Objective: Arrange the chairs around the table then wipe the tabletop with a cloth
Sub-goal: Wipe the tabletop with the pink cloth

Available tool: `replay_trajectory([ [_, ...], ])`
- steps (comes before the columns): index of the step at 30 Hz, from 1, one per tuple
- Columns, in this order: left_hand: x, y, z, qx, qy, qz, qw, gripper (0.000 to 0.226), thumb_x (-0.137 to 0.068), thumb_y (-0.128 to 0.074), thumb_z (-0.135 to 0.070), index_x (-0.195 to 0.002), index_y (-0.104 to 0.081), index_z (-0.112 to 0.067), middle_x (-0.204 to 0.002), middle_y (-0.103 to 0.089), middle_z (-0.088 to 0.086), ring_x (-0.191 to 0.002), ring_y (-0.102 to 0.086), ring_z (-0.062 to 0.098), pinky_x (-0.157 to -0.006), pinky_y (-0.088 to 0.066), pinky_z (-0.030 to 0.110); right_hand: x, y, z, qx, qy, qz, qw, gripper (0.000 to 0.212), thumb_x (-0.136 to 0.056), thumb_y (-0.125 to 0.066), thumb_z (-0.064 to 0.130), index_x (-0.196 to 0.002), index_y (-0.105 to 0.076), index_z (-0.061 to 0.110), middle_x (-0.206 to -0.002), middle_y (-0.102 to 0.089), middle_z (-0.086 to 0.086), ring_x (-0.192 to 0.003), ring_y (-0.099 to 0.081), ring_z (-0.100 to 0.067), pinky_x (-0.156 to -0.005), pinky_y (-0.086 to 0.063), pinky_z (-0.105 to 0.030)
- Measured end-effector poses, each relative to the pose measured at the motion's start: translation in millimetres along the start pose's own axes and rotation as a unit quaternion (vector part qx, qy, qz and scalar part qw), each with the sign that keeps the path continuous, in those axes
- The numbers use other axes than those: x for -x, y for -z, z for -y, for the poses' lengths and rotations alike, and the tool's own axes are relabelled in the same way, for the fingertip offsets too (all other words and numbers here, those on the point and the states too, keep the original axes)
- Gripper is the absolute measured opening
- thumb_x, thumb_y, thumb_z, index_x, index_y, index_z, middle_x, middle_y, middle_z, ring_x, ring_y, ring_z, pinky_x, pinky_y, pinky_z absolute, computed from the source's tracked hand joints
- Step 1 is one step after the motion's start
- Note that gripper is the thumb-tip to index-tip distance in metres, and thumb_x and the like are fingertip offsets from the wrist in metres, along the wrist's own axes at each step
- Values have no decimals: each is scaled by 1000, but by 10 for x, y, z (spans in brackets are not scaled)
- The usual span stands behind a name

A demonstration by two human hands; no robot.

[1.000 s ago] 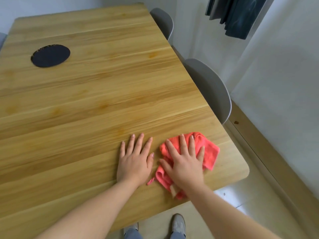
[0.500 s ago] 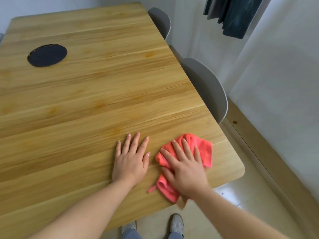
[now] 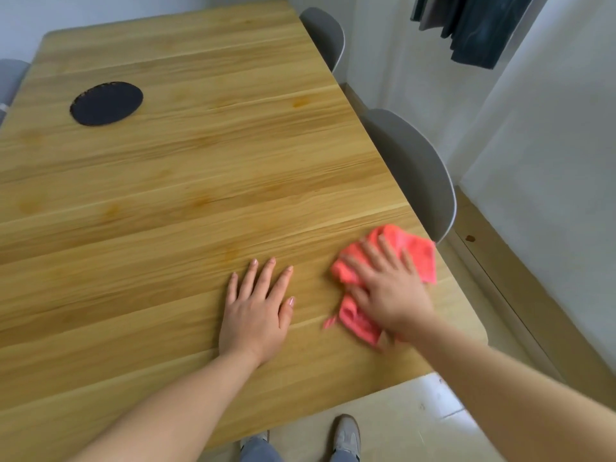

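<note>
1. The cloth (image 3: 418,253) is coral-pink and crumpled into loose folds, with its outline slightly blurred. It lies on the bench (image 3: 200,181) close to the bench's right edge, toward the near right corner.
2. The right hand (image 3: 390,290) lies flat on top of the cloth with fingers straight and slightly apart, pressing it to the bench.
3. The left hand (image 3: 256,311) rests palm-down on the bare wood of the bench with fingers straight and spread, holding nothing and not touching the cloth.
4. The bench is light wood with visible plank seams and rounded corners. A dark round mat (image 3: 106,103) sits toward the bench's far left.
5. Two grey chairs, the nearer chair (image 3: 420,175) and the farther chair (image 3: 328,36), stand tucked against the bench's right edge. Part of a third grey chair (image 3: 10,78) shows at the bench's left edge.
6. Beyond the bench's right side are pale walls and hanging dark fabric (image 3: 473,25). Below the bench's near edge, the person's shoes (image 3: 346,435) stand on a light floor (image 3: 416,411).
</note>
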State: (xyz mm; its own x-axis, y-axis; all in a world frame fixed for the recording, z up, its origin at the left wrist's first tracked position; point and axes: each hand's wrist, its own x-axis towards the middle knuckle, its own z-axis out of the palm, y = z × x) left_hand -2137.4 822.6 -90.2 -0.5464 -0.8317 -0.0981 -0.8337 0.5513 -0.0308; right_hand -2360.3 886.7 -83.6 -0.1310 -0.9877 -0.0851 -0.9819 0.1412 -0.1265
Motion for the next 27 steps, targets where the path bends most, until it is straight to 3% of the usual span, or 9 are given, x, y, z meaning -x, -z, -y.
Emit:
replay_trajectory([
  [3,6,-24,11,0,3,-4,1000,51,-91,-30,-44,-132,-54,-27,-138,-54,4,-126,-51,31,-102,-22,45,-312,100,-266,-45,-182,-21,982,51,-95,-26,54,-144,-26,41,-159,-14,-1,-147,2,-29,-117,-4,-52],
  [5,-8,-36,32,3,6,-7,1000,51,-91,-29,-44,-133,-53,-27,-138,-53,4,-127,-50,31,-103,-21,45,-331,87,-86,-67,-230,-43,970,51,-95,-28,50,-145,-27,39,-159,-13,-4,-146,2,-30,-117,-1,-52],
  [8,-7,-47,41,6,4,-11,1000,51,-90,-31,-43,-132,-54,-27,-137,-54,4,-126,-51,31,-102,-22,45,-21,-83,404,-46,-163,-43,985,56,-91,-29,52,-145,-32,36,-157,-21,-7,-145,-9,-34,-115,-3,-51],
  [11,-18,-30,34,18,5,-11,1000,50,-89,-31,-40,-130,-56,-27,-136,-55,4,-126,-52,31,-102,-22,45,303,-157,552,-26,-35,-29,999,55,-85,-35,56,-132,-53,34,-142,-49,-7,-135,-38,-37,-106,-24,-57],
  [14,-27,-29,19,30,7,-12,999,53,-90,-25,-41,-135,-51,-28,-141,-50,3,-131,-46,30,-109,-24,46,152,-53,185,0,12,3,1000,60,-87,-20,63,-141,-37,42,-154,-29,0,-145,-16,-30,-112,-10,-53],
  [18,-17,-27,-3,58,6,5,998,71,-84,1,-49,-146,-29,-34,-156,-23,-3,-146,-15,24,-116,-8,45,41,28,-55,-62,-222,-32,973,51,-95,-27,53,-145,-26,42,-159,-12,-1,-147,2,-28,-116,-2,-54],
  [21,-18,-18,26,99,-6,-3,995,75,-80,2,-49,-146,-32,-32,-156,-24,-3,-146,-13,24,-117,-4,44,231,-72,432,-70,-288,-45,954,53,-94,-32,49,-146,-26,39,-159,-12,-6,-146,0,-33,-114,0,-56],
  [25,67,56,161,200,-46,7,979,79,-77,-3,-47,-146,-33,-22,-155,-25,0,-146,-14,20,-117,-1,33,570,-271,1167,-52,-116,-35,991,52,-84,-40,51,-130,-55,34,-142,-48,-10,-135,-36,-40,-109,-16,-56],
  [27,196,74,311,175,-90,6,980,70,-83,-13,-44,-143,-39,-18,-152,-34,3,-143,-25,24,-115,-10,35,603,-249,1072,-23,-47,-8,999,53,-84,-36,56,-130,-54,37,-142,-49,-5,-136,-36,-35,-109,-25,-57],
])
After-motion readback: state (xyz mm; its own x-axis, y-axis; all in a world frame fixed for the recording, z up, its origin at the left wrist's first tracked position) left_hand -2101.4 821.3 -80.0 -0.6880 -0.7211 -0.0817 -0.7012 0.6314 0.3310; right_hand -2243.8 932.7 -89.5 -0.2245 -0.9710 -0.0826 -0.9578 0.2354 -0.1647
